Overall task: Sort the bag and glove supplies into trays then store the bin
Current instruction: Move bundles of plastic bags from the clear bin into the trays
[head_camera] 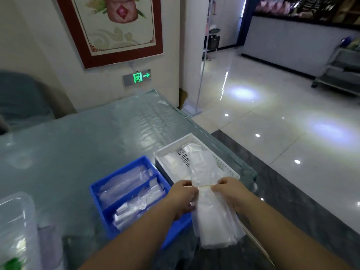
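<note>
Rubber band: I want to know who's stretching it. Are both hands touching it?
Touching. Head view: left hand and right hand each pinch one end of the rubber band.

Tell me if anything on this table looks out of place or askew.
The white tray sits at the table's right edge, its bags spilling over the near rim. The blue tray lies skewed. Nothing looks damaged.
</note>
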The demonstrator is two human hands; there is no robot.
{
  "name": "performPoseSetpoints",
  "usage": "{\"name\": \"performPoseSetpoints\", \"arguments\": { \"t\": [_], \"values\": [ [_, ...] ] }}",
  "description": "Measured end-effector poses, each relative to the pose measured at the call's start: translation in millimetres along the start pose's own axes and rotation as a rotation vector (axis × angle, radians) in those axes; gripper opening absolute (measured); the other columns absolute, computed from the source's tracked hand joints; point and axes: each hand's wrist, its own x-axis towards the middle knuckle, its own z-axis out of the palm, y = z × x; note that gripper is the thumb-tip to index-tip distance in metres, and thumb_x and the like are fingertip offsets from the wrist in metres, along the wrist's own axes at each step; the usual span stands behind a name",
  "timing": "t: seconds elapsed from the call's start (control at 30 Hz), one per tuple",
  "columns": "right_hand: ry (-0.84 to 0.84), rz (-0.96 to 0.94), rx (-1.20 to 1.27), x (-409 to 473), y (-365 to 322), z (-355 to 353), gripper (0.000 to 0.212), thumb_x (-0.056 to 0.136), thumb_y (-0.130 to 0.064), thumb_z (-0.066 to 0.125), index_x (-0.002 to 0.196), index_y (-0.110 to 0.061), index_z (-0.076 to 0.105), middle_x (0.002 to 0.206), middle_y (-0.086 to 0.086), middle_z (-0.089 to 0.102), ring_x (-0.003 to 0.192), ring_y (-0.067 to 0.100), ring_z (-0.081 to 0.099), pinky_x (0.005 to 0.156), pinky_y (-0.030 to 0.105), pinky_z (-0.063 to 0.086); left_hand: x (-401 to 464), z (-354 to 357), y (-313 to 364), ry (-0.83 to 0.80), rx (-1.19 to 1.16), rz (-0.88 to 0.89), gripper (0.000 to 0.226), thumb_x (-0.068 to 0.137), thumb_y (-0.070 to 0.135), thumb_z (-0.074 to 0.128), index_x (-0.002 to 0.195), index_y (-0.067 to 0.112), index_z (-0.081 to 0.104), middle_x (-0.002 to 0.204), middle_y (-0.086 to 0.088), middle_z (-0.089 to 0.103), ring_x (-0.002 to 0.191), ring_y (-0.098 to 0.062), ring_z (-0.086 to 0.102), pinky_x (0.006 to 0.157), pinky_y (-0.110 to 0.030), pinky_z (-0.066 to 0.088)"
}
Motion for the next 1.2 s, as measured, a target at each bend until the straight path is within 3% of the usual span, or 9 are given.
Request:
{"name": "performPoseSetpoints", "arguments": {
  "t": [0.17,0.27,0.37,0.53,0.67,0.9,1.03,1.13,1.2],
  "values": [
    [0.045,-0.009,-0.102,44,-14,-4,0.027,0.087,-0.025,0.069,0.104,-0.004,0.07,0.092,0.006,0.064,0.077,0.018,0.058,0.07,0.032,0.05,37,0,23,-0.073,-0.023,-0.031,0.04,0.087,-0.005,0.059,0.117,0.02,0.067,0.099,-0.009,0.074,0.083,-0.024,0.067,0.067,-0.035,0.062],
    [0.042,-0.009,-0.144,62,-23,-4,0.019,0.085,-0.027,0.068,0.096,-0.012,0.069,0.095,0.006,0.067,0.087,0.025,0.065,0.079,0.038,0.055,49,-2,33,-0.101,-0.047,-0.072,0.04,0.092,-0.004,0.057,0.122,0.022,0.064,0.11,-0.011,0.075,0.097,-0.03,0.074,0.086,-0.046,0.063],
    [0.06,-0.047,-0.201,84,-34,-5,0.012,0.086,-0.022,0.064,0.096,-0.016,0.062,0.09,0.0,0.056,0.085,0.025,0.061,0.067,0.032,0.044,62,-5,41,-0.13,-0.073,-0.136,0.047,0.094,-0.001,0.053,0.127,0.031,0.063,0.117,-0.009,0.072,0.104,-0.032,0.072,0.087,-0.053,0.062],
    [0.012,-0.09,-0.301,126,-46,-3,0.023,0.081,-0.018,0.059,0.098,-0.002,0.061,0.085,0.006,0.057,0.069,0.02,0.05,0.062,0.032,0.04,85,2,45,-0.084,-0.164,-0.139,0.051,0.094,-0.004,0.054,0.131,0.03,0.061,0.116,-0.011,0.073,0.101,-0.03,0.075,0.083,-0.05,0.064],
    [-0.07,-0.134,-0.391,160,-57,-4,0.017,0.081,-0.02,0.057,0.095,-0.015,0.063,0.093,0.005,0.065,0.079,0.02,0.061,0.071,0.035,0.053,106,11,48,0.023,-0.211,-0.135,0.048,0.094,-0.002,0.053,0.131,0.026,0.061,0.117,-0.01,0.073,0.099,-0.029,0.075,0.083,-0.045,0.064],
    [-0.221,-0.224,-0.487,207,-60,-5,0.005,0.082,-0.018,0.055,0.087,-0.018,0.055,0.087,0.0,0.06,0.075,0.019,0.055,0.063,0.031,0.043,139,36,52,0.209,-0.174,-0.145,0.045,0.088,0.011,0.055,0.13,0.029,0.061,0.117,-0.008,0.071,0.108,-0.031,0.069,0.09,-0.044,0.062],
    [-0.279,-0.245,-0.512,227,-60,-6,0.011,0.084,-0.019,0.055,0.094,-0.015,0.057,0.093,0.002,0.061,0.08,0.02,0.055,0.063,0.031,0.042,153,49,53,0.279,-0.179,-0.147,0.049,0.088,0.011,0.059,0.135,0.027,0.056,0.117,-0.009,0.069,0.102,-0.028,0.069,0.09,-0.044,0.062],
    [-0.313,-0.257,-0.522,240,-59,-4,0.018,0.086,-0.021,0.056,0.102,-0.014,0.058,0.099,0.003,0.062,0.088,0.022,0.059,0.077,0.035,0.052,157,55,57,0.322,-0.153,-0.153,0.049,0.089,0.012,0.06,0.136,0.026,0.053,0.118,-0.007,0.067,0.105,-0.028,0.069,0.092,-0.044,0.061],
    [-0.38,-0.222,-0.525,245,-57,-2,0.037,0.087,-0.025,0.058,0.122,-0.013,0.056,0.118,0.007,0.063,0.103,0.026,0.06,0.086,0.037,0.052,158,57,59,0.317,-0.131,-0.171,0.051,0.09,0.015,0.062,0.138,0.025,0.052,0.119,-0.005,0.065,0.106,-0.025,0.066,0.096,-0.042,0.06]
  ]
}}
